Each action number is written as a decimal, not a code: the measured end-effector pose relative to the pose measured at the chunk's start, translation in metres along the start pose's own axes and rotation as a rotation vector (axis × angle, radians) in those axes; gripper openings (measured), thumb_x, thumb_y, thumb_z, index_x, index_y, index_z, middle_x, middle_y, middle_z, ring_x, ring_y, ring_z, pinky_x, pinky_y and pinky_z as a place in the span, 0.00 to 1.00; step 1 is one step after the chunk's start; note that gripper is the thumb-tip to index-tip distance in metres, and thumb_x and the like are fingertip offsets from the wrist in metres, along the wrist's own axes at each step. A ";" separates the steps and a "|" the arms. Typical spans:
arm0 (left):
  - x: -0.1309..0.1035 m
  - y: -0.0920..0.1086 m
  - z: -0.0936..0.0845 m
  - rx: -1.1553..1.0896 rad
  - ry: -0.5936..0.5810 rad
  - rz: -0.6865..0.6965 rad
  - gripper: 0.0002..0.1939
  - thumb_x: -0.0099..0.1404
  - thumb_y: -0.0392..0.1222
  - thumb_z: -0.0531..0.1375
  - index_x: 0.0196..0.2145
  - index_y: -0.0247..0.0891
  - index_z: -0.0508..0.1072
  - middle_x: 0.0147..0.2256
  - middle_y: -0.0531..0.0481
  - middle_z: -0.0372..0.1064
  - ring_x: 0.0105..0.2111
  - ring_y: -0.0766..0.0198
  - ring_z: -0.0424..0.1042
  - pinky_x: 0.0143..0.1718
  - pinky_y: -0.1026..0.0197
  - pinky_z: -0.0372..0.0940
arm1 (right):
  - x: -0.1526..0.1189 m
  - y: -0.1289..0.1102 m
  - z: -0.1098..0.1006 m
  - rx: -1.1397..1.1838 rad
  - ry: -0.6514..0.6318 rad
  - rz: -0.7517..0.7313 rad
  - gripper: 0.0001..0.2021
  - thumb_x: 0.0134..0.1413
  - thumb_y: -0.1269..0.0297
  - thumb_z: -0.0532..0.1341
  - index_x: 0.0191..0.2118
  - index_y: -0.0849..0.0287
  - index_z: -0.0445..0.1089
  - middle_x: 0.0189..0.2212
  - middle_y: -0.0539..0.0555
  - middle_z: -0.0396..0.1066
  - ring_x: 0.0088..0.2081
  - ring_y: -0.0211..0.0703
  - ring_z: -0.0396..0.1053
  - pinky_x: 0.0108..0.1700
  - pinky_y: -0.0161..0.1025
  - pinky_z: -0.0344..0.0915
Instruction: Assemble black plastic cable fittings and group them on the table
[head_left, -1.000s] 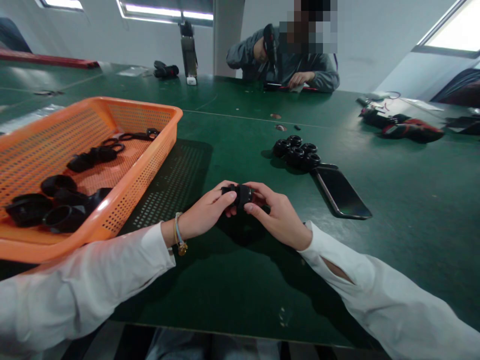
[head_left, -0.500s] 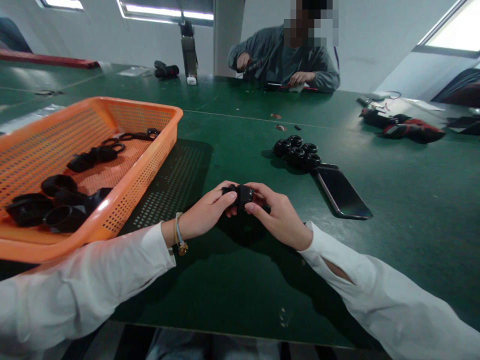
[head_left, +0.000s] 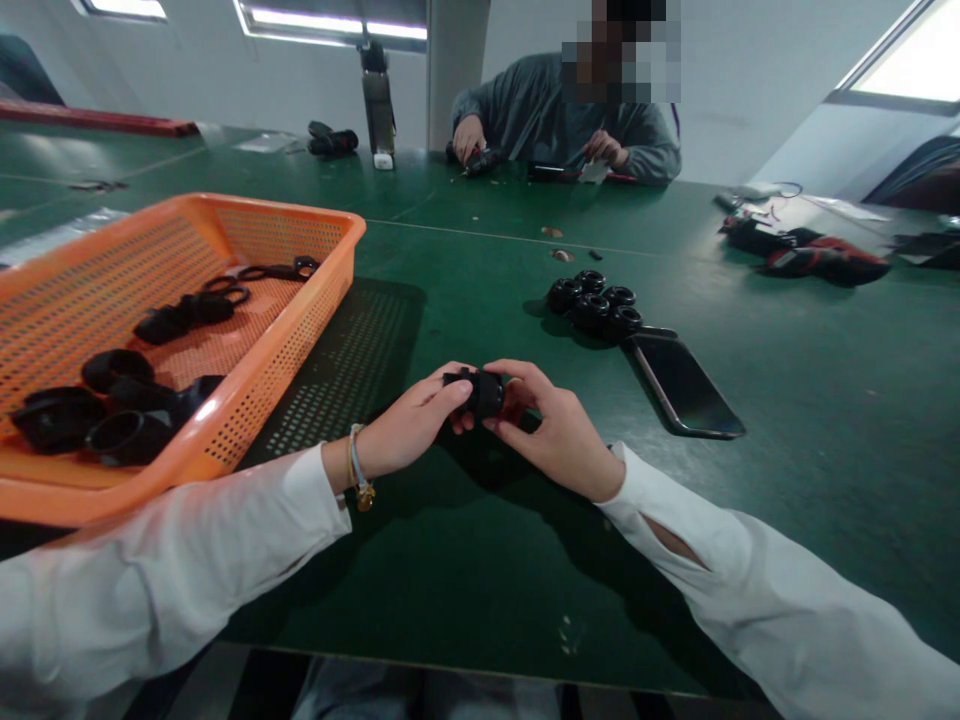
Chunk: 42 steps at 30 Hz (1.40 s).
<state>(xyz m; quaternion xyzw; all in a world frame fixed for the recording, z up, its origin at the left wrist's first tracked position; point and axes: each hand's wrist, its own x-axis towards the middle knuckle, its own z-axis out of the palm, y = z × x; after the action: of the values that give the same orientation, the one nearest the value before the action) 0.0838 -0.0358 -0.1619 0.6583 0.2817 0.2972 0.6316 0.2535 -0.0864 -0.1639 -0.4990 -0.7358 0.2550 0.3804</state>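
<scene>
Head view: fingers hold a black part, any lettering illegible.

premises: a workshop, apparently for light hand assembly. grounds for the finding: a broad green table, its surface scuffed, serves more than one worker. a co-worker in grey is seated opposite, one hand on a dark tool. an orange perforated basket contains loose black fittings; similar round black pieces are grouped on the table. the left hand and right hand are at a small black part. black-and-red equipment lies at right. walls plain.
</scene>
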 end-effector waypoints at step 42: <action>-0.001 -0.001 -0.001 -0.004 0.008 -0.023 0.14 0.62 0.47 0.51 0.37 0.32 0.66 0.27 0.54 0.62 0.25 0.68 0.62 0.29 0.62 0.60 | 0.001 -0.001 -0.002 -0.055 -0.026 0.020 0.20 0.51 0.68 0.57 0.52 0.59 0.61 0.30 0.50 0.73 0.28 0.40 0.71 0.32 0.38 0.67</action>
<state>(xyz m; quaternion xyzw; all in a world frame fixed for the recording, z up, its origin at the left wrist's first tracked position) 0.0827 -0.0357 -0.1631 0.6525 0.2911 0.2929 0.6354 0.2547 -0.0861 -0.1614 -0.5132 -0.7424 0.2447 0.3544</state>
